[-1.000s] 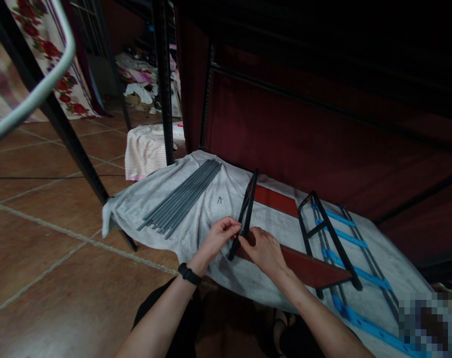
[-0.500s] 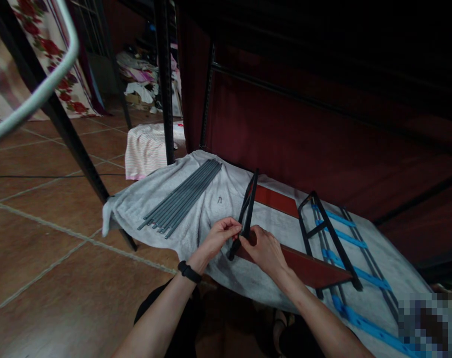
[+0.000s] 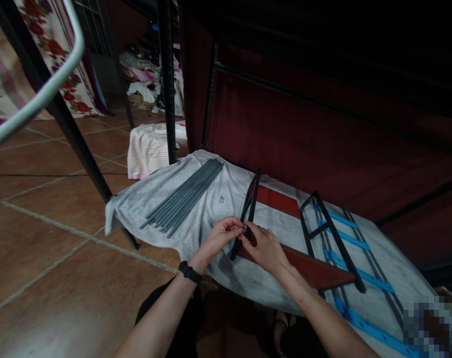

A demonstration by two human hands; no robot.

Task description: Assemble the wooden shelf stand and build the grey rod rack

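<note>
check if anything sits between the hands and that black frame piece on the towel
Nothing visible does. The left hand and right hand both already pinch the black frame piece near its lower end, over the grey towel. The grey rods lie apart, off to the left.

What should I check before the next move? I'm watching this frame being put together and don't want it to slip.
1. Left hand pinching the black bracket: ok.
2. Right hand on the same joint: ok.
3. Red board lying flat on the grey cloth: ok.
4. Grey rods lying apart from both hands: ok.
5. Fastener seated in the joint: cannot tell, fingers cover it.
</note>
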